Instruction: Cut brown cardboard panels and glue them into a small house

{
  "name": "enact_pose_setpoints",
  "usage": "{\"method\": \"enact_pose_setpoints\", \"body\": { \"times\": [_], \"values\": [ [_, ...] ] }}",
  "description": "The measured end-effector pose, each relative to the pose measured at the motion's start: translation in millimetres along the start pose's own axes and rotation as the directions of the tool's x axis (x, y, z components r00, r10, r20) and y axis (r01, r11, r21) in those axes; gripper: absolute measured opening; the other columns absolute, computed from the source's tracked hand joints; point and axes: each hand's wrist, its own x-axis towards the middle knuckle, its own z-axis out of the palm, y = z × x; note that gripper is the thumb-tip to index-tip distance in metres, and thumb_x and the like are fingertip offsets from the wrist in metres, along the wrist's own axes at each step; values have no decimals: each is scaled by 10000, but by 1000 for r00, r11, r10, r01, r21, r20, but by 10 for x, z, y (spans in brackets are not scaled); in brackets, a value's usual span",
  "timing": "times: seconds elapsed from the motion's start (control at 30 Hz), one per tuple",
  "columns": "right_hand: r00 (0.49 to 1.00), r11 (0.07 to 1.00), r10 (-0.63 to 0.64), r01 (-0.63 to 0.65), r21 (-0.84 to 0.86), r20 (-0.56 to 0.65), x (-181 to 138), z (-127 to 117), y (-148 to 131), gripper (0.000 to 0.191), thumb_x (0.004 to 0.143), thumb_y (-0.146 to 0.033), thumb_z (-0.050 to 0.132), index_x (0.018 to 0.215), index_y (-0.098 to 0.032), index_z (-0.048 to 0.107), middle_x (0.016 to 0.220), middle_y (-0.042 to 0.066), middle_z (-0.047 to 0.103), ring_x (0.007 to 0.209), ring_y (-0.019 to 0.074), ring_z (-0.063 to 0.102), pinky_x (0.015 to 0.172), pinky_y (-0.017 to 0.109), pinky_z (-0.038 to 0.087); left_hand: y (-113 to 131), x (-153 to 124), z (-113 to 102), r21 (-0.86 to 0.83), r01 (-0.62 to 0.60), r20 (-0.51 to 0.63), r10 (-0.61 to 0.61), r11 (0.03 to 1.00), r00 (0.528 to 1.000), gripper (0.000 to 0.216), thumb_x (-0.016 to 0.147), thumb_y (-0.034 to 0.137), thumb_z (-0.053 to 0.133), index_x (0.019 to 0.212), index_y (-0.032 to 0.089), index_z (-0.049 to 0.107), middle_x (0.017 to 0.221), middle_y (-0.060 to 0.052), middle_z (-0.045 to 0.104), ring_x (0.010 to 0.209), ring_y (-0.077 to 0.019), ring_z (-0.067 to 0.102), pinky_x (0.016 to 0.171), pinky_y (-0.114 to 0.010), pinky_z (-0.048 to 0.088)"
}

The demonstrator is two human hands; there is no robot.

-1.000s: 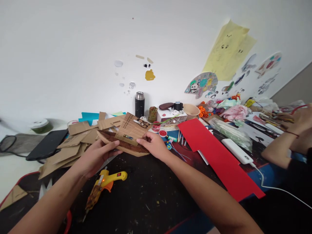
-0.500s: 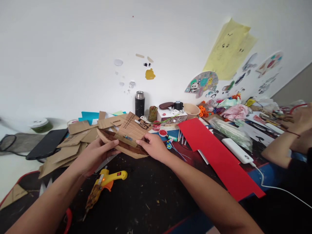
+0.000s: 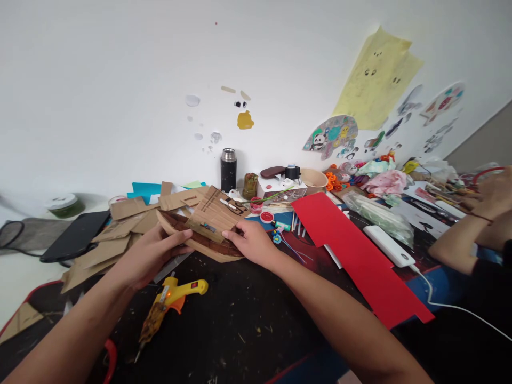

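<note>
My left hand (image 3: 158,250) grips the left end of a boat-shaped cardboard piece (image 3: 214,255), thumb on top and fingers underneath. At its right end my right hand (image 3: 254,241) is closed, thumb pressed on a printed piece of cardboard (image 3: 218,209). This printed piece stands slanted against the hollow of the boat shape. Both are held above the dark tabletop. Just below lies a yellow hot glue gun (image 3: 173,298), its small light lit. A red loop handle (image 3: 110,358) shows partly behind my left forearm.
Cardboard scraps (image 3: 108,242) pile up at the left beside a black phone-like slab (image 3: 76,236). Behind stands a black flask (image 3: 228,170). To the right are a long red board (image 3: 352,256) and a white power strip (image 3: 389,247). Another person's arm (image 3: 468,234) is at far right.
Both hands keep their hold on the cardboard. The printed piece leans slightly more to the left and down; the view has shifted a little.
</note>
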Motion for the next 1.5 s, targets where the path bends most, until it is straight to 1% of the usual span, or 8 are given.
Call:
{"method": "enact_pose_setpoints", "body": {
  "times": [0.3,0.47,0.73,0.93,1.07,1.27,1.4,1.5],
  "values": [
    [1000,1000,-19,19,-15,16,-40,13,9,283,989,-308,752,749,-196,654,751,12,689,680,162,562,656,287,354,51,-22,-10,34,8,-3,-8,999,1000,722,642,589,970,1236,251,738,1302,-116,802,1205,-326,756,921,-350,672],
    [1000,999,-12,13,-31,10,-49,24,6,289,996,-323,750,751,-193,671,755,22,699,686,165,570,663,290,360,52,-20,-14,37,1,5,-1,999,1000,665,670,574,962,1200,233,750,1312,-123,800,1191,-312,762,900,-321,670],
    [999,999,-33,33,-25,15,-39,44,5,256,995,-305,748,766,-203,698,757,17,702,685,170,573,663,291,362,57,-15,-23,45,-7,-3,7,999,1000,656,678,569,959,1207,248,743,1277,-113,815,1185,-318,767,934,-360,671],
    [999,998,-34,36,-51,35,-54,34,0,303,1002,-324,744,729,-201,696,729,15,678,680,170,558,657,293,345,90,-15,-40,67,-25,19,24,997,1000,674,638,559,976,1189,237,760,1257,-128,824,1220,-365,753,954,-414,676],
    [997,998,-57,58,-28,47,-60,41,8,264,1009,-309,736,765,-210,721,725,7,675,691,175,571,665,290,345,111,-18,-55,81,-40,44,36,996,998,642,636,565,975,1148,223,788,1263,-147,823,1213,-388,753,969,-450,673],
    [994,994,-87,90,-54,63,-58,56,-1,362,1015,-316,730,678,-202,664,739,29,691,721,180,585,695,299,359,162,-44,-39,92,-57,40,53,994,998,669,576,490,1013,1153,230,796,1230,-125,837,1250,-409,733,1010,-504,652],
    [1000,1000,3,-3,-12,30,-59,79,34,370,990,-367,756,678,-199,648,724,17,674,712,180,580,686,299,368,124,-26,-37,70,-38,36,36,997,999,648,588,483,1009,1142,232,784,1275,-120,824,1259,-394,732,982,-452,667],
    [997,989,77,-76,125,-7,-58,102,83,315,982,-396,755,754,-197,670,760,8,692,716,173,594,683,293,399,83,-7,-38,46,-41,7,41,998,999,659,656,558,970,1204,256,764,1307,-114,813,1223,-350,754,950,-397,673]
  ]
}}
